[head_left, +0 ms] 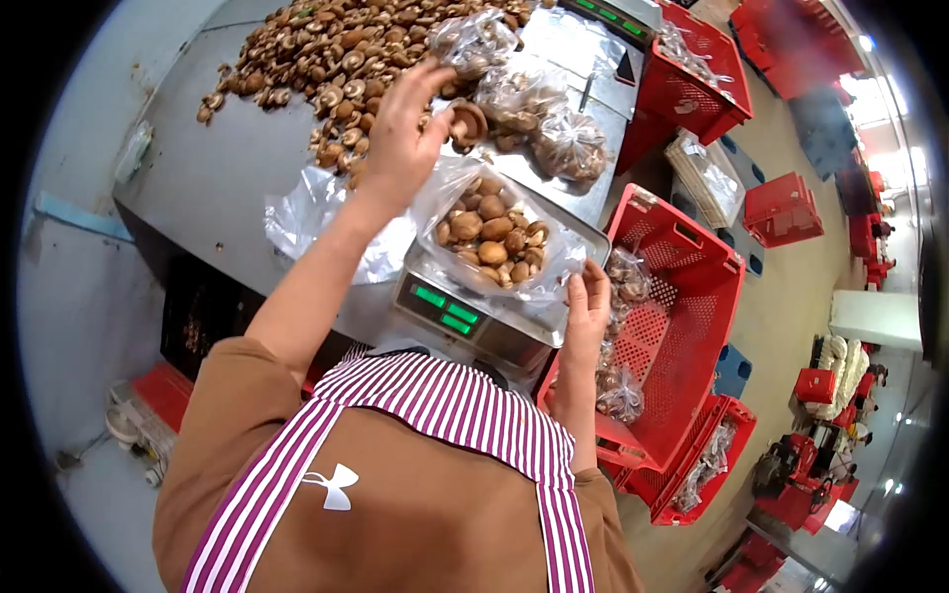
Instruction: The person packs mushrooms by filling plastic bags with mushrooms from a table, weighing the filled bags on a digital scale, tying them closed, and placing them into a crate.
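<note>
A clear plastic bag (pixel 560 259) lies spread on the pan of a weighing scale (pixel 443 311), its mouth toward me, with brown mushrooms (pixel 495 229) inside. Just above the bag's far left edge, my left hand (pixel 400 138) has a large mushroom (pixel 468 126) at its thumb and fingertips. At the pan's right edge, my right hand (pixel 587 308) is closed at the rim of the bag, fingers bent. Green digits glow on the scale's display. Left of the scale, more loose clear bags (pixel 321 212) lie on the metal table.
A large heap of mushrooms (pixel 336 64) covers the far part of the metal table (pixel 222 168). Filled bags (pixel 568 145) stand beyond the scale, near a second scale (pixel 613 15). Red crates (pixel 682 287) with bagged mushrooms stand at my right.
</note>
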The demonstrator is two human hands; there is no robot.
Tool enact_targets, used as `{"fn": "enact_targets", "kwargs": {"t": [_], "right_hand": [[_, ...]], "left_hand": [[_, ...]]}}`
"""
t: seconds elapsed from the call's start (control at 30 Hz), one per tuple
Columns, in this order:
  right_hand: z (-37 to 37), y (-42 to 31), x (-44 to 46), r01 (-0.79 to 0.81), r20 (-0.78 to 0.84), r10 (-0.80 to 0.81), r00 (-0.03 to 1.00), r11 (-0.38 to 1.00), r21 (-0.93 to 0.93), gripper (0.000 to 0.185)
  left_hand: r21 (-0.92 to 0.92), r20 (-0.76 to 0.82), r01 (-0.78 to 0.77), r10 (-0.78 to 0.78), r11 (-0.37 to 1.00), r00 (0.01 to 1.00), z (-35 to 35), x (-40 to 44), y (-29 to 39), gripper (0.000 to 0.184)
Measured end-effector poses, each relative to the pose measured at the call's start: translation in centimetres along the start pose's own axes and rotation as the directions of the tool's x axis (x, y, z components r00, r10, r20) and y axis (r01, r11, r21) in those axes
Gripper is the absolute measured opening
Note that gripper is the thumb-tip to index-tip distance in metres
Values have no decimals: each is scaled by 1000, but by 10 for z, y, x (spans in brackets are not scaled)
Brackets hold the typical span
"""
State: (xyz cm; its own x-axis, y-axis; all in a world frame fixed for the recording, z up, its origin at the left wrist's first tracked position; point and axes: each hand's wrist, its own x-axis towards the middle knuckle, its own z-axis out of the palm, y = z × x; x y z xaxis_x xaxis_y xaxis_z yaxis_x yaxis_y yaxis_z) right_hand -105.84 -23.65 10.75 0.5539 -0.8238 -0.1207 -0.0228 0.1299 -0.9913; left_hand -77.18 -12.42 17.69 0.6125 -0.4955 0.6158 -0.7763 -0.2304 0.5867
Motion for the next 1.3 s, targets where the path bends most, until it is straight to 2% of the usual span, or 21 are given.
{"fn": "enact_targets", "kwargs": {"t": [0.07,0.1,0.23,0.27,0.33,0.4,0.47,0.53,0.6,0.67,0.73,0.8,0.87,0.93,0.97,1.0,1.07,1.2,1.23,1.27,1.3], "right_hand": [[-3,3,-1,17,-2,-18,1000,995,-94,53],[-2,1,-1,22,-1,-22,1000,992,-125,56],[6,-3,-5,6,-12,-9,1000,974,-228,72],[11,-5,-5,15,-21,-20,1000,972,-234,74],[24,-14,-6,39,-35,-55,998,935,-354,74],[31,-14,-1,65,-45,-97,994,882,-467,75],[29,-5,8,3,-79,-55,995,837,-547,68],[28,-12,10,-18,-98,-45,994,829,-559,39],[18,-4,15,15,-103,-73,992,877,-480,28],[12,5,22,128,-110,-199,974,878,-461,19],[18,-23,11,151,-59,-179,982,933,-327,16],[31,-69,-2,218,-28,-238,971,924,-314,15],[42,-99,-4,453,29,-461,887,856,-247,15],[36,-81,9,328,69,-324,944,886,-329,18],[36,-80,12,166,49,-159,986,969,-182,22],[29,-66,12,64,142,-69,987,997,42,25],[28,-56,8,63,152,-85,985,988,143,23],[29,-49,8,86,336,-158,929,972,220,30],[28,-40,10,105,392,-138,910,989,104,35],[38,-47,6,150,293,-202,934,970,190,31],[36,-47,10,46,361,-102,927,986,161,30]], "left_hand": [[-7,-32,6,-7,1000,999,-12,-3,-17,42],[-131,17,101,-99,986,995,-16,-11,-16,42],[27,194,227,-228,974,954,-20,-54,-15,66],[-85,286,356,-320,931,903,-22,-58,-6,75],[48,318,342,-339,939,885,-7,-73,-15,80],[1,295,353,-338,935,894,6,-80,-19,72],[-5,272,318,-304,948,913,12,-80,-22,50],[-127,277,321,-277,939,920,14,-78,-20,32],[-175,286,331,-274,927,918,15,-78,-12,29],[-355,387,528,-393,771,834,13,-77,3,26],[-514,566,659,-361,549,741,-2,-68,15,17],[-590,557,665,-366,458,746,-19,-53,46,17],[-630,538,603,-285,489,793,-24,-46,52,13],[-625,570,642,-302,444,764,-23,-38,63,15],[-602,586,643,-285,474,759,-18,-43,55,17],[-594,575,647,-310,478,757,-13,-57,53,18],[-588,700,688,-158,426,696,-19,-58,62,17],[-576,759,758,-144,307,635,-10,-67,92,18],[-541,795,777,-106,322,597,-5,-75,90,18],[-504,829,795,-69,338,555,-2,-78,90,18],[-455,869,814,-22,362,495,-6,-77,96,20]]}}
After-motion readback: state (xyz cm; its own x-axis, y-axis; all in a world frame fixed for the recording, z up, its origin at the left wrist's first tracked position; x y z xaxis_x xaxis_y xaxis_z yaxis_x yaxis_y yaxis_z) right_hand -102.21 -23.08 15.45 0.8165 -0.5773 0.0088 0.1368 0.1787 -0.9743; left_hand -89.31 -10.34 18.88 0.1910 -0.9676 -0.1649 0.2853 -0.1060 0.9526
